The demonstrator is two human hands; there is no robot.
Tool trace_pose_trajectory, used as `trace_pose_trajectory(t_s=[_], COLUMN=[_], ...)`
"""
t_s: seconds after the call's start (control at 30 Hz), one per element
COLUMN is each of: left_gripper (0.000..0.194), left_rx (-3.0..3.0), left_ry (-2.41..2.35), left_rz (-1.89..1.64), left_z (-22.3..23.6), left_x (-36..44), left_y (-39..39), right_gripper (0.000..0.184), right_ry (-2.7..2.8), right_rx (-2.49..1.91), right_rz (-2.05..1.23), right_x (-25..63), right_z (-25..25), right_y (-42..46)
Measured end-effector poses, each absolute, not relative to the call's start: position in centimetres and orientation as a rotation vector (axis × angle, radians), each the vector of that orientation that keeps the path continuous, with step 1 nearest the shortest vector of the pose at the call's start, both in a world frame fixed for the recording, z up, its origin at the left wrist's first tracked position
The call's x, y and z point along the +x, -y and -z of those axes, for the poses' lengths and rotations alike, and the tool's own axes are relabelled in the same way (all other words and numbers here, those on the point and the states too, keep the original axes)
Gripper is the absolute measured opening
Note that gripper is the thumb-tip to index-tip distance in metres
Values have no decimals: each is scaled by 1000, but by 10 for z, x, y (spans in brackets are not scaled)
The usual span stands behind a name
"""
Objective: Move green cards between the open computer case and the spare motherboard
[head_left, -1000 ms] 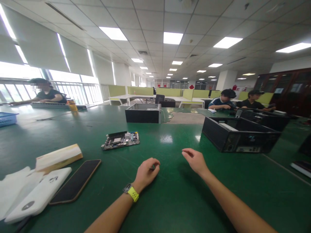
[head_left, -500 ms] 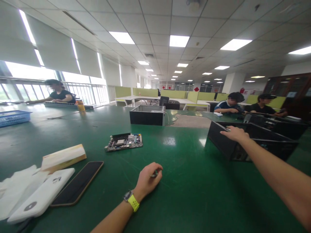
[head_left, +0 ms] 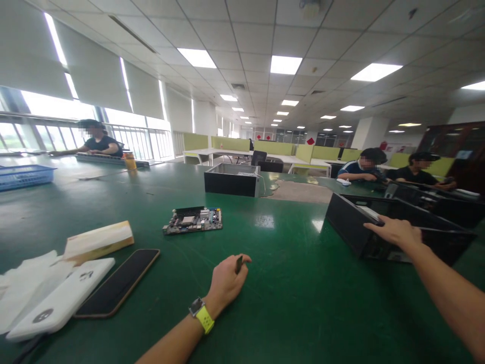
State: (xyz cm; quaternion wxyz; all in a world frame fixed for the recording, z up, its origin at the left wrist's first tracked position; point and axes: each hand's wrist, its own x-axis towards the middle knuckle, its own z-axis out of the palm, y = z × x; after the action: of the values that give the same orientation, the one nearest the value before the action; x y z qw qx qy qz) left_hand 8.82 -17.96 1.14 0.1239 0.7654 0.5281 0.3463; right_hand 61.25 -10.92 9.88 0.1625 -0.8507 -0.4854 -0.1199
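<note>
My left hand [head_left: 228, 277], with a watch on its wrist, rests on the green tabletop, fingers curled. A small dark green piece [head_left: 239, 264] sticks up from between them; its kind is mostly hidden. On the right, my right hand [head_left: 397, 232] is over the near side of an open black computer case [head_left: 346, 222]. Its fingers close on a flat piece with a light silvery top [head_left: 368, 212], whose far part lies within the case outline. A bare motherboard [head_left: 193, 221] lies flat beyond my left hand.
At left are a dark phone [head_left: 119, 283], a white device [head_left: 62, 298], tissues [head_left: 28, 283] and a tissue pack [head_left: 99, 241]. Farther off are a blue basket [head_left: 26, 177], an orange container [head_left: 130, 161] and another case [head_left: 231, 183]. Three people sit around the table.
My right hand has shifted right and slightly down, and more of the light-topped piece shows at its fingers. My left hand has turned a little, making the dark green piece plainer.
</note>
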Motion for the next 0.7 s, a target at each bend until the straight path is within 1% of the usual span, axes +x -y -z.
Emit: trace_pose_trajectory(t_s=[0.1,0.2,0.4,0.53,0.63,0.7], left_gripper=[31,32,32,31,30,30], left_rx=[2221,2238,2231,2149,2176,2246], left_ry=[-1557,-1517,-1443,-1280,-1163,-1097], left_rz=[-1014,-1064,-1216,-1374,-1479,-1482], left_z=[-13,-14,-31,-63,-98,-124], left_x=[90,92,88,86,88,95], left_y=[175,170,164,153,138,128], right_gripper=[76,78,73,69,66,68], right_ry=[1434,1477,1561,1700,1819,1853], right_rx=[-2465,-2443,-2293,-2088,-1889,-1770], right_rz=[429,519,688,727,715,656], right_x=[596,565,476,408,352,313], right_z=[-92,-86,-85,-86,-87,-87], right_y=[119,133,172,208,238,255])
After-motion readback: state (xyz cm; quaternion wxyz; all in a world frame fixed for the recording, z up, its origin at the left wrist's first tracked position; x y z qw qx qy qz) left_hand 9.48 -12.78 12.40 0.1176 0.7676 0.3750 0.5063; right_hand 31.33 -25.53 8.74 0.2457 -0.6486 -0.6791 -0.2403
